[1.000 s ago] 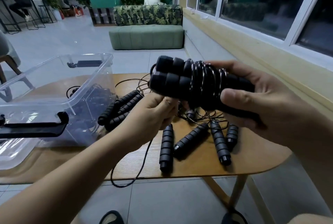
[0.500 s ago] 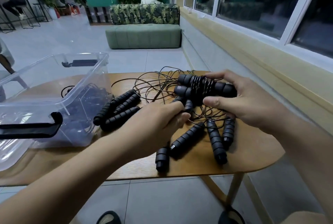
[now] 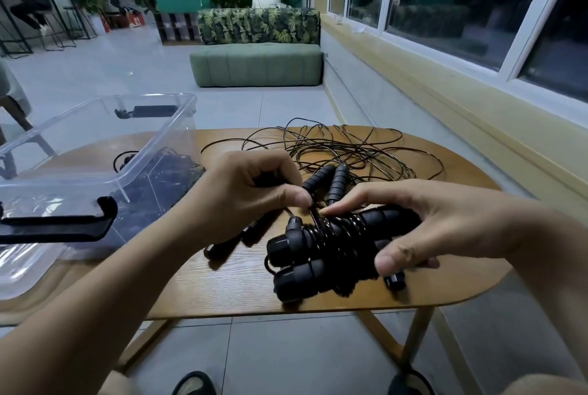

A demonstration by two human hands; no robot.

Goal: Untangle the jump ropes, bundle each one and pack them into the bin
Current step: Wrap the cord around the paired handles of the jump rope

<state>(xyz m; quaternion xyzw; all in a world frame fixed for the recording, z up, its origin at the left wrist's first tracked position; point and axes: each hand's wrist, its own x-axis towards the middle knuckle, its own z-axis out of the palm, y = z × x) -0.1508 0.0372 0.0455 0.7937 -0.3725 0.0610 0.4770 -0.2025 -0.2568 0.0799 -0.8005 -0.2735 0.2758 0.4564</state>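
- The right hand (image 3: 445,226) is curled round the bundled jump rope (image 3: 334,242). Its handles lie roughly left to right, low over the table (image 3: 222,283) by the near edge.
- The left hand (image 3: 248,194), fingers curled, pinches the cord's tail at the bundle's top.
- The bin (image 3: 159,140) stands to the left, nearer the left hand.
- A second ago the bundle was held high; now it is down low.
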